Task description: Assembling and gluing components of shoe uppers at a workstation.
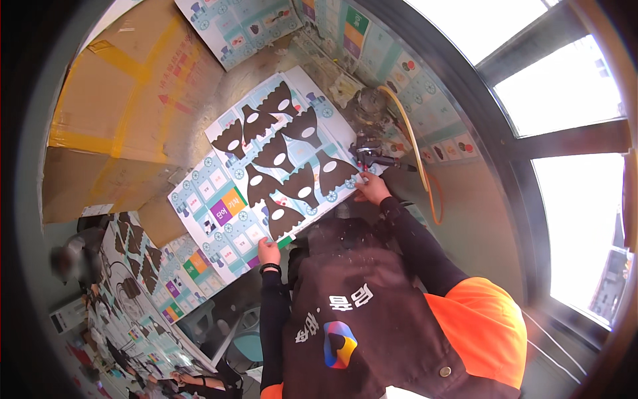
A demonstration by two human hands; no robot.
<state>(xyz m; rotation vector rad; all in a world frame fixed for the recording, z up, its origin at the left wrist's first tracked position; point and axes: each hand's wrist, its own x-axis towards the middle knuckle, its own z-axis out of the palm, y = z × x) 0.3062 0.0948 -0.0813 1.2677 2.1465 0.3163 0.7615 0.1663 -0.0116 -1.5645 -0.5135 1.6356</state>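
A light-blue printed sheet with train and wheel pictures lies tilted on the worktop in front of me. Several dark brown skirt-shaped cutouts with scalloped edges and white ovals are spread over it. My left hand is closed on the sheet's near edge, close to the lower cutout. Farther right, my right hand pinches the same near edge beside the rightmost cutout. The undersides of both grips are hidden.
A spray gun with a yellow hose sits just beyond my right hand. A large taped cardboard box stands at the left. Windows line the right. At lower left, people work along a table with more cutouts.
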